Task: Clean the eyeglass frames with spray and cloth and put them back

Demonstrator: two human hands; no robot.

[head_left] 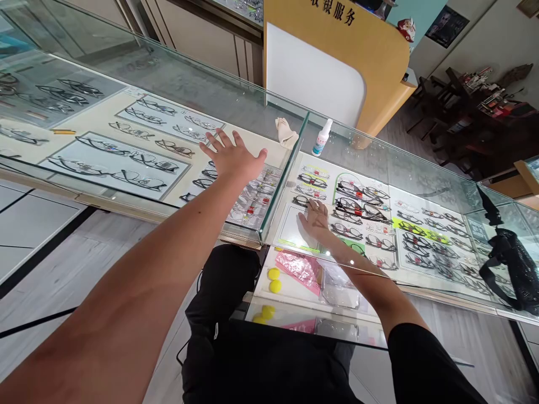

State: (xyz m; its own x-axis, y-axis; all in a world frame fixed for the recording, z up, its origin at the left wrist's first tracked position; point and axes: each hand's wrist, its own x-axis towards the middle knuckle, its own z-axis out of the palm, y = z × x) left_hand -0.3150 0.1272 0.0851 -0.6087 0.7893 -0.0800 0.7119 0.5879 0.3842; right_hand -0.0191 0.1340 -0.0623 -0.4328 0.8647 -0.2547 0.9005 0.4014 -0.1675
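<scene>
My left hand (pixel 236 160) is spread over the glass top of the left display case, its fingers apart with nothing between them. Inside the right case, seen through the glass, my right hand (pixel 315 220) has its fingertips curled at the right end of a dark-framed pair of glasses (pixel 300 200). Part of that frame is hidden by the fingers. Below this hand lies a white panel (pixel 295 227) with a green border. More eyeglasses (pixel 357 209) are laid out in rows to the right.
A white spray bottle (pixel 322 138) and a beige cloth (pixel 286 133) stand near the glass divider (pixel 284 178). An open drawer (pixel 263 286) below holds yellow round items (pixel 274 286) and a pink packet (pixel 298 270). A black mesh bag (pixel 511 264) is at the far right.
</scene>
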